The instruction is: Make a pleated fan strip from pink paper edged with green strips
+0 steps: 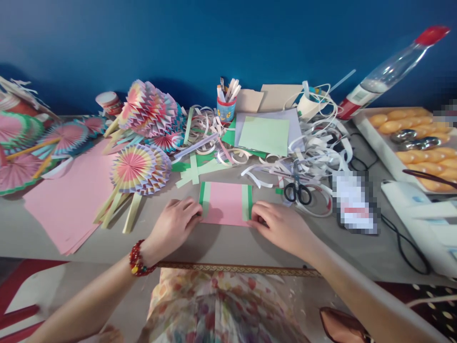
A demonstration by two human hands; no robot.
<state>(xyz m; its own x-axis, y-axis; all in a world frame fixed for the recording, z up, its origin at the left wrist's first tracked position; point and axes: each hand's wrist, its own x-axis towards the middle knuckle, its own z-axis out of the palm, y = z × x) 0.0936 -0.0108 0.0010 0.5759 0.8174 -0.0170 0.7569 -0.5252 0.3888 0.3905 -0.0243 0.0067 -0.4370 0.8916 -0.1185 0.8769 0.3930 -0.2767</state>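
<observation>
A pink sheet of paper (225, 204) with pale and dark green strips along both short sides lies flat near the front of the table. My left hand (174, 223), with a red bead bracelet at the wrist, pinches its left edge with curled fingers. At the right edge, the fingers of my right hand (280, 227) are closed on the paper too. Folded paper fans (141, 166) with yellowish sticks lie left of my left hand. Black-handled scissors (297, 186) rest beyond my right hand, by the paper strips.
Pink sheets (67, 205) are stacked at left. Behind the work lie a light green sheet (264, 135), a pen cup (226, 110) and curled white paper strips (321, 147). To the right are a phone-like blurred object (353, 202), a tilted bottle (385, 74) and a tray of yellow balloon-like shapes (374, 152).
</observation>
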